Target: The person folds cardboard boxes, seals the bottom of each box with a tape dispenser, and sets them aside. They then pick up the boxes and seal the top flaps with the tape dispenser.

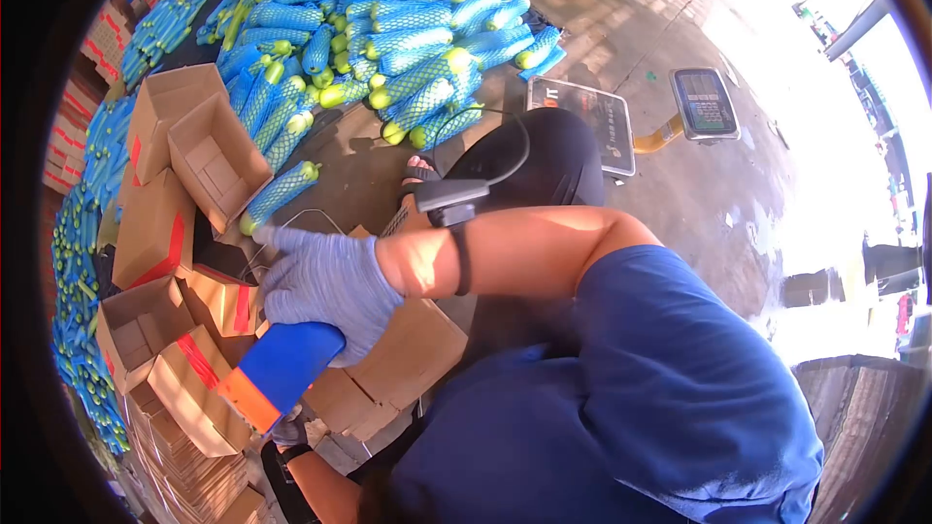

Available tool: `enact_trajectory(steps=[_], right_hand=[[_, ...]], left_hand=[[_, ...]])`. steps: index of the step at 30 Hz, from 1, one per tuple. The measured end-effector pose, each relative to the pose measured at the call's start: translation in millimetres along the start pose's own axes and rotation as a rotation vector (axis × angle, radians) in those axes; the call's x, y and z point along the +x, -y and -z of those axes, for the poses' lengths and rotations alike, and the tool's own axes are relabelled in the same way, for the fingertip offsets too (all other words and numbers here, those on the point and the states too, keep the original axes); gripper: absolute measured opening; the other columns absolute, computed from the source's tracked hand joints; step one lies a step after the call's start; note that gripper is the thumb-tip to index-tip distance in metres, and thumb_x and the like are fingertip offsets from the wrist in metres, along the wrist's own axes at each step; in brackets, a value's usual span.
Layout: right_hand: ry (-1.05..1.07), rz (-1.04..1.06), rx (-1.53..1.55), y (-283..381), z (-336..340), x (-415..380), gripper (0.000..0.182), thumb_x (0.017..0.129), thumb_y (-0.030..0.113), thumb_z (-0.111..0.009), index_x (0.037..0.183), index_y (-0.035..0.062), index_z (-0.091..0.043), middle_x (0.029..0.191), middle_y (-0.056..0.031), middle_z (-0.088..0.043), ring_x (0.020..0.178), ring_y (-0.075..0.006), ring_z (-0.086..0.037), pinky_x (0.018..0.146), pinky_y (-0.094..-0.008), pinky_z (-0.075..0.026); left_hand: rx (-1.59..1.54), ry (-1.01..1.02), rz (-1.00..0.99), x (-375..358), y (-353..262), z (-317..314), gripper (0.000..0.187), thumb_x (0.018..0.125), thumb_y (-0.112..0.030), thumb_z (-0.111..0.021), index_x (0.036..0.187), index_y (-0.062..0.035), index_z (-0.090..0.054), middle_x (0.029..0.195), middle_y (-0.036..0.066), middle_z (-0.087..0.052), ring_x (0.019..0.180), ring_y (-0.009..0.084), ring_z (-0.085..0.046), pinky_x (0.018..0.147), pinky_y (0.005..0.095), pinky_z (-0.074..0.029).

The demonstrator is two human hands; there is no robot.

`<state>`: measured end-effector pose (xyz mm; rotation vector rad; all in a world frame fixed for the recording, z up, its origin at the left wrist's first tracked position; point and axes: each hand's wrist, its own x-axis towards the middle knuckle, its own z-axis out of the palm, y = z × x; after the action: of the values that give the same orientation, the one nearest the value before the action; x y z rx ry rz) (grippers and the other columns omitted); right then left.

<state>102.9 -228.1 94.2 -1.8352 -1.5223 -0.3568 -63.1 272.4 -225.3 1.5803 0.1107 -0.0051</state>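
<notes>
My right hand [325, 286], in a grey-blue glove, reaches left across the view. It grips a blue tool with an orange end [286, 369], which looks like a tape dispenser; part of it is hidden under the palm. Just below the orange end is my left hand [289, 430], also gloved, with a dark band at the wrist. Its fingers are mostly covered by the tool. Beside my right forearm and glove lies a brown cardboard box [403, 364] with flaps showing. Several cartons, some with red tape, stand left of my hands, including an open carton [218, 160].
A large heap of long green vegetables in blue foam nets [408, 34] lies beyond my knee. One netted vegetable [282, 194] sits by the open carton. A floor scale [587, 121] with a raised display [706, 102] stands to the right. Flattened cardboard [189, 471] is stacked at lower left.
</notes>
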Motion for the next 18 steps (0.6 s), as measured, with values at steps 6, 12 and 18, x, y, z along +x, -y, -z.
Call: enact_trajectory(steps=[6,12,18], right_hand=[[-0.123,-0.373,0.431,-7.7,-71.3,-36.2,0.063,0.06,0.043,-0.082,0.105,0.0083,-0.057,0.097,-0.0151,-0.063,0.091,-0.0372,-0.063,0.096,-0.0455,-0.045],[-0.006,-0.246,0.342,3.1,-56.6,-39.4,0.062,0.06,0.043,-0.081,0.105,0.0084,-0.056,0.092,-0.0143,-0.064,0.084,-0.0382,-0.065,0.103,-0.0514,-0.041],[0.145,-0.303,0.114,34.2,-28.4,-5.0,0.057,0.062,0.043,-0.076,0.106,0.0118,-0.059,0.094,-0.0105,-0.066,0.089,-0.0334,-0.068,0.116,-0.0558,-0.025]], left_hand=[[0.105,-0.185,0.169,19.8,-52.5,-37.3,0.055,0.081,-0.023,-0.076,0.13,-0.007,-0.056,0.129,0.007,-0.059,0.113,0.0245,-0.059,0.097,0.0387,-0.048],[0.164,-0.238,0.196,25.6,-72.2,-88.6,0.052,0.083,-0.024,-0.074,0.129,-0.0067,-0.057,0.128,0.008,-0.06,0.113,0.025,-0.059,0.096,0.039,-0.049],[0.188,-0.235,0.202,27.8,-78.3,-121.4,0.05,0.084,-0.026,-0.073,0.127,-0.0065,-0.058,0.127,0.008,-0.06,0.112,0.0254,-0.059,0.095,0.0393,-0.049]])
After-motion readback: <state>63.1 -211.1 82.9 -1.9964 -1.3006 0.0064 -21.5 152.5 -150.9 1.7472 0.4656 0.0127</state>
